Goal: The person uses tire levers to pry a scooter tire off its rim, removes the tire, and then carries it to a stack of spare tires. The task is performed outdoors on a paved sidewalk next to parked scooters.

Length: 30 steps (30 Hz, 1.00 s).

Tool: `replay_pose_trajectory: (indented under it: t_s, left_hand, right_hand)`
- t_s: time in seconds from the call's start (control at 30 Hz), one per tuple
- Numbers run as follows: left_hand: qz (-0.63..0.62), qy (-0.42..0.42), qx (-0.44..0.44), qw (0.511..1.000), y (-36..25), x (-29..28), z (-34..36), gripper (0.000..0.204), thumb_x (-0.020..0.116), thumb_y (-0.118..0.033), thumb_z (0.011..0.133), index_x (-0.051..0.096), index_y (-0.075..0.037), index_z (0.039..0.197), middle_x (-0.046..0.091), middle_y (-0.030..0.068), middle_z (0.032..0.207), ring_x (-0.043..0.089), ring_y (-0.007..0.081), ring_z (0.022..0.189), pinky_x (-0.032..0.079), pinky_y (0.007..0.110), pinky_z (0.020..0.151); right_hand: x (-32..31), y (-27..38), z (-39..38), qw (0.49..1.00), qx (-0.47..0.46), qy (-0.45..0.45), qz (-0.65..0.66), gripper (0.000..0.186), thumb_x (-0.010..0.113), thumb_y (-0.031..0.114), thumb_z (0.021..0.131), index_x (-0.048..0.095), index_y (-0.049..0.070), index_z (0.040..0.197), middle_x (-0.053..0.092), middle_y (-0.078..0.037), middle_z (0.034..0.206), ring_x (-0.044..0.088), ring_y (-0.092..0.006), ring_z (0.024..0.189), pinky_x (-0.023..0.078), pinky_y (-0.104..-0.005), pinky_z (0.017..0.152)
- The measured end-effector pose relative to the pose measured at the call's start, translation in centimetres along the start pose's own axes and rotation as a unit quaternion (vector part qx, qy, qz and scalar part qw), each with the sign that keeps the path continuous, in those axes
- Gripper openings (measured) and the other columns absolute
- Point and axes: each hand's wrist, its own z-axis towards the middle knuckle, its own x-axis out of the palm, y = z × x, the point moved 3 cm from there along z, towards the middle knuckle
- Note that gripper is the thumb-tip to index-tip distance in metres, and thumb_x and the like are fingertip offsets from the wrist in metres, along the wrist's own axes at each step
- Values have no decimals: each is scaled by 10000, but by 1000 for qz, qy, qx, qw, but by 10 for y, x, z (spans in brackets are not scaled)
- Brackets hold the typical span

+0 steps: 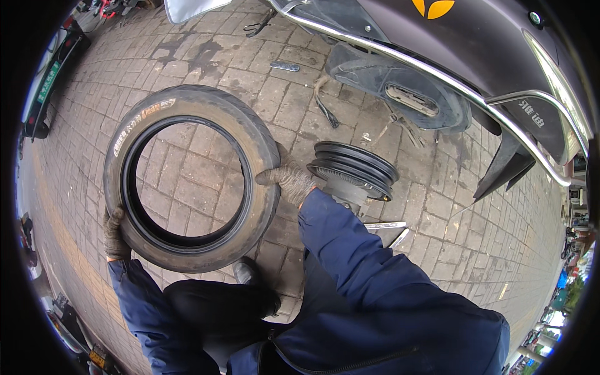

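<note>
Gripping the worn black rubber tyre (190,178) upright, my gloved left hand (115,234) is clamped on its lower left edge and my gloved right hand (289,180) curled over its right sidewall. Just right of the tyre, nearer my right hand, lies the black ribbed wheel rim (354,167); beyond, the dark scooter body (462,56).

Single head-worn fisheye, close, facing down at paving (187,169)
</note>
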Motion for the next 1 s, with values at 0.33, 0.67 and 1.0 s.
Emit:
replay_pose_trajectory:
  t_s: [0.33, 0.67, 1.0]
  left_hand:
    - [58, -38, 3, 998, 6, -10, 2, 766, 794, -362, 728, 471, -24, 1335, 602, 97, 1174, 589, 222, 1038, 479, 355, 919]
    - [91, -73, 0, 993, 0, 10, -4, 664, 782, -292, 765, 493, -16, 1295, 626, 76, 1101, 618, 178, 944, 511, 301, 866]
    - [73, -47, -46, 995, 16, 5, 0, 625, 773, -354, 741, 551, -14, 1216, 619, 40, 954, 605, 126, 793, 524, 280, 726]
  right_hand:
    - [1, 3, 2, 999, 23, -20, -33, 1037, 774, -96, 564, 258, -34, 1461, 584, -187, 1215, 595, -290, 1087, 501, -352, 926]
    - [-2, -5, 0, 998, 19, 7, 51, 1001, 764, -74, 547, 305, -14, 1434, 595, -173, 1182, 606, -313, 1056, 518, -388, 908]
    - [7, -12, -2, 996, 58, 26, 68, 986, 765, -54, 560, 318, -2, 1436, 556, -149, 1254, 548, -290, 1154, 467, -384, 975]
